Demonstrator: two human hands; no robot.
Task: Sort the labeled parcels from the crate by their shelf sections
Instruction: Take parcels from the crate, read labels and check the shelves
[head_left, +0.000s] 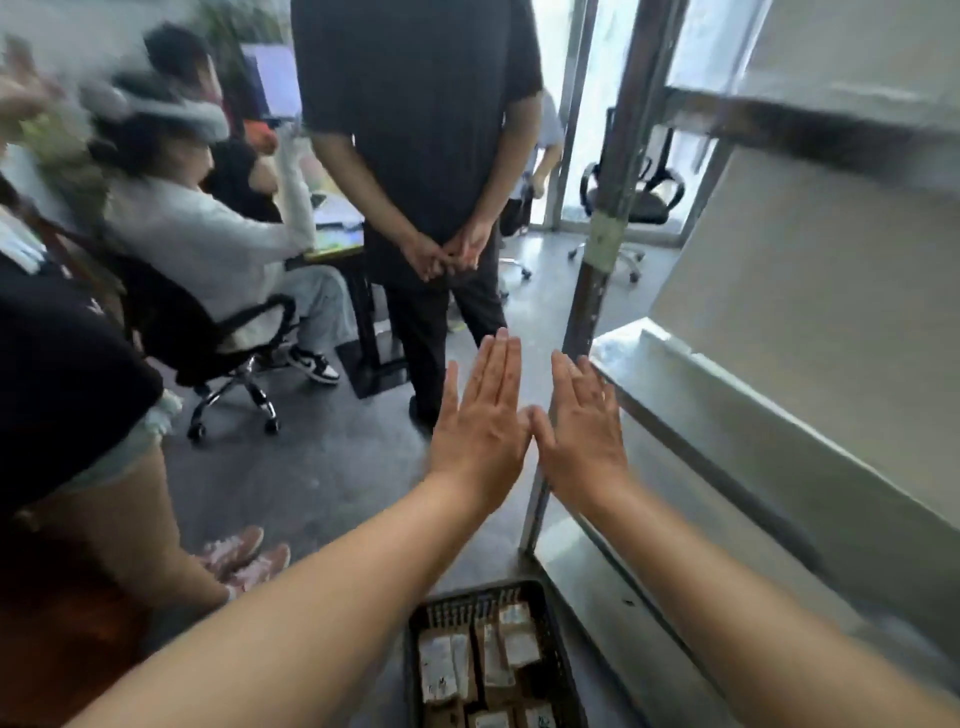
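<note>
Right now both of your hands are flat and empty. Your left hand (480, 415) and right hand (584, 426) are stretched out with fingers straight and together, thumb tips touching, holding nothing. Both hang well beyond the crate (414, 675) and above it. The crate sits on the floor close to your body, under the gap between your forearms, so your reach must go down and back toward you. I judge neither hand clearly nearer.

The crate is black plastic lattice, its long axis running away from you. Inside lie flat rectangular parcels (498, 660), brown paper with white labels, set lengthwise. Just beside the crate on its right stands the smooth grey metal shelf (727, 415).
</note>
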